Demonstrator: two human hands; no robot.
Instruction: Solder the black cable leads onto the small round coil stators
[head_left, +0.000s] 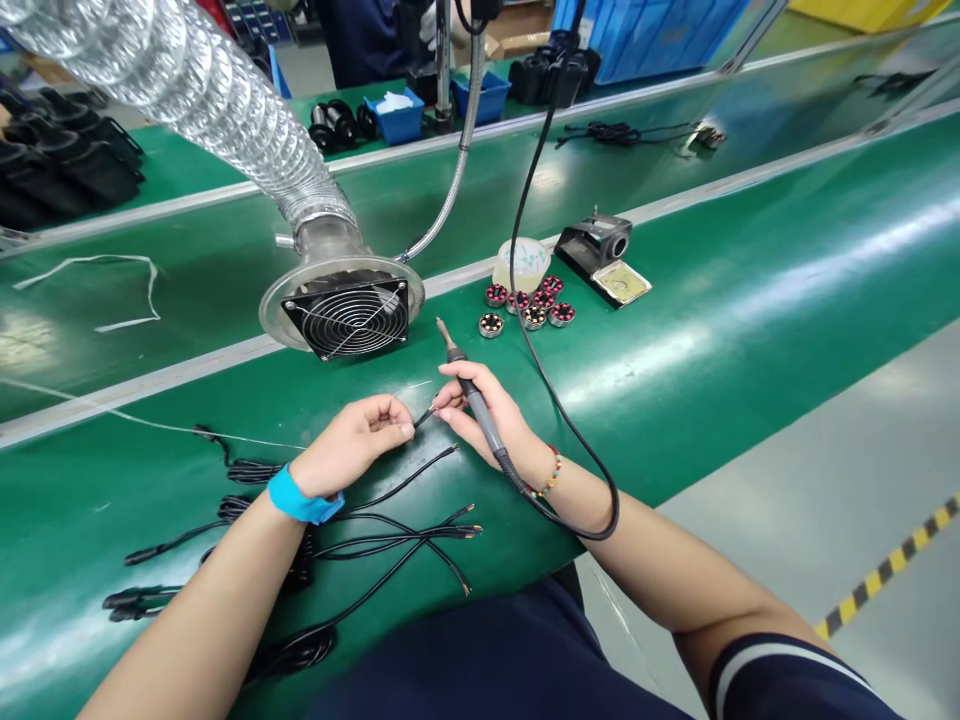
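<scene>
My left hand (pixel 367 432), above a blue wristband, pinches a black cable (pixel 424 414) close to its stripped end. A thin solder wire (pixel 412 386) sticks out by the same fingers. In my right hand (pixel 491 415) rests a soldering iron (pixel 474 398), its tip pointing up and away from me. The thumb and a fingertip of that hand are at the cable's end; whether they grip it I cannot tell. Several more black cables (pixel 405 540) with bared coloured wire ends lie on the green bench below my hands.
A fume extractor fan (pixel 349 315) on a silver duct (pixel 225 110) hangs at the left. Several small round motor-like parts (pixel 534 316) lie before a clear dish (pixel 523 262). A soldering iron stand (pixel 600 250) is behind. The iron's cord (pixel 555 385) loops overhead. Another person (pixel 367 40) is across the bench.
</scene>
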